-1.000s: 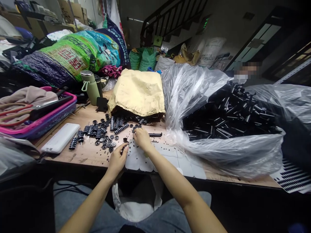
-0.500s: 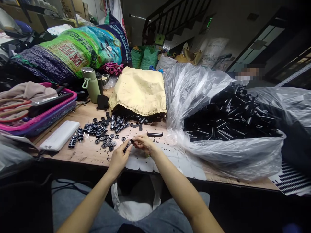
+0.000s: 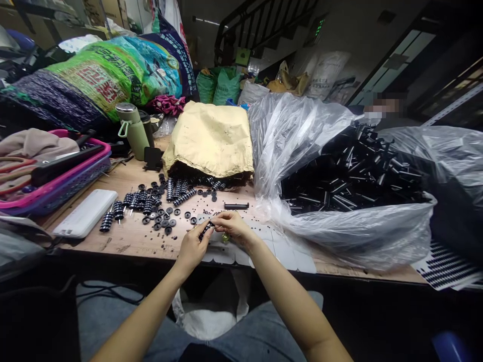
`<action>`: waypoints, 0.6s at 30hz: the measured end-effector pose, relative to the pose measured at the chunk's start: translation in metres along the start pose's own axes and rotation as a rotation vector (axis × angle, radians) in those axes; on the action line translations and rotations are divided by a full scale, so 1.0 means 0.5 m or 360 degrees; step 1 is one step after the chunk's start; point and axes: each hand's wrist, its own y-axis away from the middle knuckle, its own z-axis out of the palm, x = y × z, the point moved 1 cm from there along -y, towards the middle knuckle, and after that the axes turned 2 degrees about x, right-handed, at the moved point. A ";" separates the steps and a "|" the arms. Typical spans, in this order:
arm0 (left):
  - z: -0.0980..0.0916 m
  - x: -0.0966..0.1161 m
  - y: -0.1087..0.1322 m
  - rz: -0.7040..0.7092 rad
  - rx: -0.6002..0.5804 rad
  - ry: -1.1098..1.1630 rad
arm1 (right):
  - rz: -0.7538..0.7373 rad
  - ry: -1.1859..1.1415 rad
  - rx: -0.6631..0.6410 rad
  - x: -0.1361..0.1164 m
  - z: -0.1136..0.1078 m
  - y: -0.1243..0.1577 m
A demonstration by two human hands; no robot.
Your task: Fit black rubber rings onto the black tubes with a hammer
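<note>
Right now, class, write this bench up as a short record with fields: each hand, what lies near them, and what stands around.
Left hand: holds a dark ribbed piece
Right hand: at that piece's upper end
Near the hands: black discs, black rod
Left side: white box, pink basket
Back: green flask, cream cloth
Right side: clear bag with black parts

Single feed, worn on person's head; I look out from wearer's eye height, facing forward and down over tabletop of pale wood-grain board (image 3: 124, 239). Nearest: lap in blue-grey denim (image 3: 121, 329) at bottom edge, bare forearms rising from there. Left hand (image 3: 194, 246) and right hand (image 3: 234, 229) just below centre, within arm's reach. Far end of view: dark stair railing (image 3: 260, 22) up top. Wide coverage: pink-rimmed purple plastic basket (image 3: 90, 167) cut by left edge, clear plastic sack (image 3: 302, 125) toward right.
</note>
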 end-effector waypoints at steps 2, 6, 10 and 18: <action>0.012 -0.003 0.001 0.0035 0.0042 0.0005 | -0.0201 0.0264 -0.0020 -0.007 -0.001 0.015; 0.035 -0.008 0.002 0.0049 0.0162 0.0080 | -0.0609 0.1246 0.0037 -0.025 -0.022 0.028; 0.042 -0.006 -0.001 0.0067 0.0049 0.0099 | -0.0561 0.2150 0.0489 -0.043 -0.094 0.007; 0.010 0.036 -0.035 0.0291 -0.0139 -0.0200 | -0.0703 0.2425 -0.0210 -0.112 -0.105 0.041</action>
